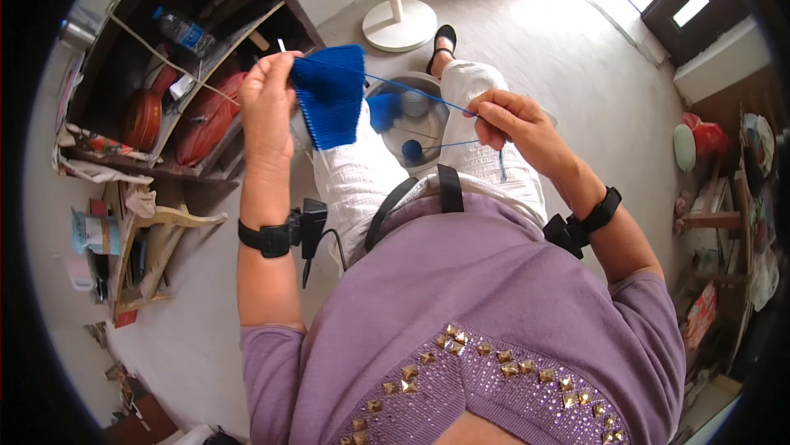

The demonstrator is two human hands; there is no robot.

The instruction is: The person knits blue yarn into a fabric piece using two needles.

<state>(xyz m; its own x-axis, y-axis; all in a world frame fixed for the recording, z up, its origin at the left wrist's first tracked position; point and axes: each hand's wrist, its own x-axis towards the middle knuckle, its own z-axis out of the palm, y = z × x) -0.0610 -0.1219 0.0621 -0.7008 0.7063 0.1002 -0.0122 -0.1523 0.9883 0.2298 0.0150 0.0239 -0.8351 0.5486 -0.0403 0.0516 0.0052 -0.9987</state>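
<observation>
My left hand [271, 87] pinches the upper left corner of a blue knitted piece [330, 96], which hangs over my left thigh. A short white tip [281, 44], perhaps of a needle, sticks up past its fingers. From that corner a strand of blue yarn [401, 84] runs taut to my right hand [503, 118], whose fingers are closed on it. More yarn leads from the right hand down to a small dark blue ball [411, 149] in a round light tub [445, 113] between my legs. A grey ball [414, 103] and a larger blue bundle [383, 112] also lie in the tub.
Beyond the tub stands a white round pole base [400, 24]. An open cabinet on the left holds a plastic bottle [185, 31] and a red bag [210, 121]. Below it is a small wooden stand [179, 217]. Cluttered wooden shelving [713, 220] is at the right.
</observation>
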